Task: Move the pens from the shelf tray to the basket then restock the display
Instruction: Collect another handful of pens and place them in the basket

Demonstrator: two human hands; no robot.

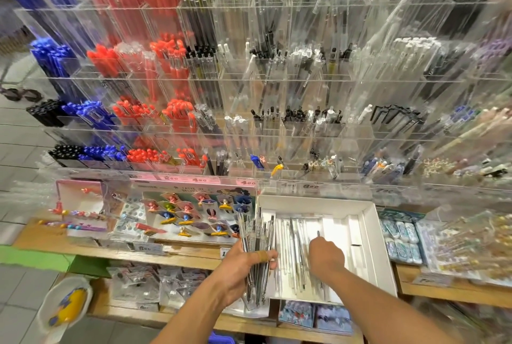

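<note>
Stationery shelf under a wall of acrylic pen racks (249, 80), mid pen-grab.
Left hand (243, 266) has its grip wrapped round a fat bundle of clear pens (256, 246) that could easily fan out and spill; right hand (325, 256) pinches one more from those loose in the white tray (371, 233). Can't see a basket for sure.

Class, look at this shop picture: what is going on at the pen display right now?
A person stands at a pen display. The left hand grips a bundle of clear pens, held upright at the edge of a white tray on the wooden shelf. The right hand reaches into the tray and pinches another pen from those lying there. More pens remain in the tray, so gathering is unfinished.
</note>
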